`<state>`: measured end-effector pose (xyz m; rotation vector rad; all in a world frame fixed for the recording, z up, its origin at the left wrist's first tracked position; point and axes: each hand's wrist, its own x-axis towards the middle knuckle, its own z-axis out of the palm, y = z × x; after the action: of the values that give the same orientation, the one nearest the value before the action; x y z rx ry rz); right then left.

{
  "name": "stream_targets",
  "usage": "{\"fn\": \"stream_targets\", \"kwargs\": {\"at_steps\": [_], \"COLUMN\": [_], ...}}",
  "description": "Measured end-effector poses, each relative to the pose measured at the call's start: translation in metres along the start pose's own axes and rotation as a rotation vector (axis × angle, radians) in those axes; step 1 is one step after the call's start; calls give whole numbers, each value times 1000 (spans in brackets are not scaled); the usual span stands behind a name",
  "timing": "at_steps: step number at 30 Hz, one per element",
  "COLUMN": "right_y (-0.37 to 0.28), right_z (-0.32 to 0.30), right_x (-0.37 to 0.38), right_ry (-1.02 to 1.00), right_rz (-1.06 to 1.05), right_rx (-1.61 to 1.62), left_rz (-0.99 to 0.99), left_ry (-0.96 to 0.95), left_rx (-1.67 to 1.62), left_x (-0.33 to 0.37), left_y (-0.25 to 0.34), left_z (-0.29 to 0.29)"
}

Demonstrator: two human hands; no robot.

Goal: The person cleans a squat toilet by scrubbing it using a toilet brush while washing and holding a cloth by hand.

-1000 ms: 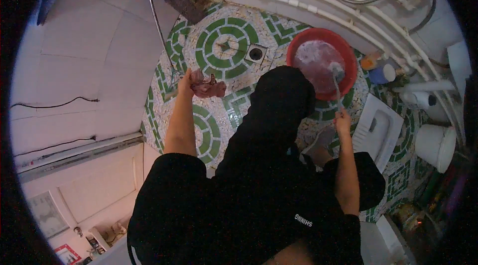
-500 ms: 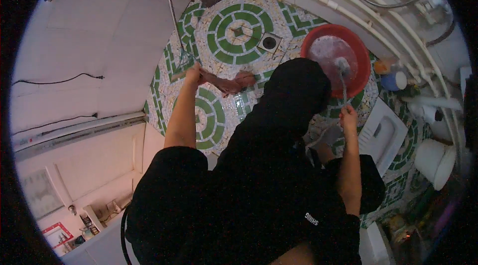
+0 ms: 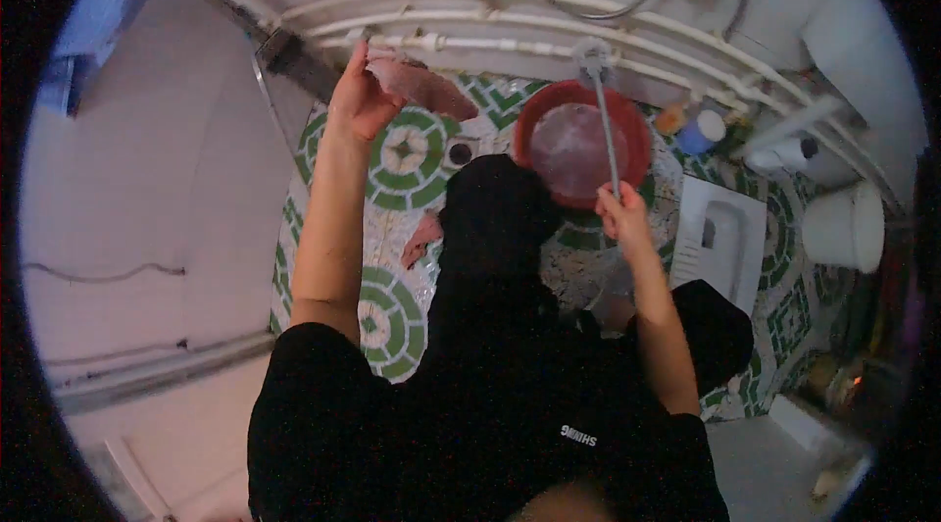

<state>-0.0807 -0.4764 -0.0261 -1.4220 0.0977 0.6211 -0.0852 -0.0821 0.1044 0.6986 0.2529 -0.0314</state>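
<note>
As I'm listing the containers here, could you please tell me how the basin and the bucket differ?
Colour: the basin is red, the bucket white. Shape: the basin is wide, the bucket narrower with taller sides. Contents: the basin holds foamy water; the bucket's inside cannot be made out. Both are round.

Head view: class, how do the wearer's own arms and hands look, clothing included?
A black top with loose, plain black sleeves leaves both forearms bare. The left hand and right hand are ungloved, fingers uncovered.
</note>
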Motion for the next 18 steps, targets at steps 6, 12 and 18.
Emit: {"fn": "stream_targets", "kwargs": {"at_steps": [6,12,18], "right_y": [-20,-30,-23], "right_z": [25,-7,-83], "right_x": [-7,21,-18], "right_ry": [212,648,582], "right_rz": [-492,-637,-436], "right_rx": [-7,-372,-349], "left_rz": [-151,-355,-373], "left_ry": [-388,-466,-380], "left_rx": [-105,63,346], "left_x": [37,63,103], "left_y": [-65,-158,-185], "left_z": [105,158,138]}}
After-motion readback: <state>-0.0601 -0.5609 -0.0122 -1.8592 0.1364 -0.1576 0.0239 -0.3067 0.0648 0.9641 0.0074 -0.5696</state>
